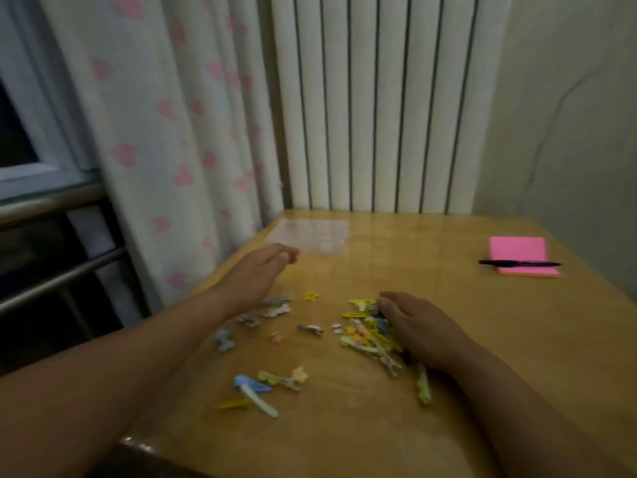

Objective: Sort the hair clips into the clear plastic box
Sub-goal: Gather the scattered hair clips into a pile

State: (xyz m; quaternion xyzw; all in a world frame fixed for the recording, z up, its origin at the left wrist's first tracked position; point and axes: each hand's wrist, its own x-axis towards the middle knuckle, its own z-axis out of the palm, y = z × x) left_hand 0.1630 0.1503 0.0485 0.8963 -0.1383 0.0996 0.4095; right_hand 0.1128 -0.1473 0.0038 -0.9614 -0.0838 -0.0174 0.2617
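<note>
At the far left a heart-printed curtain (172, 132) hung beside the wooden table (379, 436). The left hand (256, 276) hovered above the tabletop with its fingers drawn together toward the thumb. Blur hid whether a clip sat between them, so its grip could not be told. The clear plastic box (310, 234) lay just beyond those fingertips, toward the back edge, with its long side running across the view. That made the left hand by far the nearer one to it.

Loose hair clips (275, 310) lay scattered under that wrist, and a small group (265, 386) lay closer to the person. The main heap (367, 334) sat to the right, mostly yellow, with its clips pointing every way. The right hand (422, 327) rested palm down on the heap's right side with its fingertips bent onto it. Whether it pinched one was hidden.

The box stood well apart from that heap, up and to the left, so any clip taken there would probably need to cross toward the left hand. A pink notepad (517, 250) with a black pen (518, 263) lay at far right.
</note>
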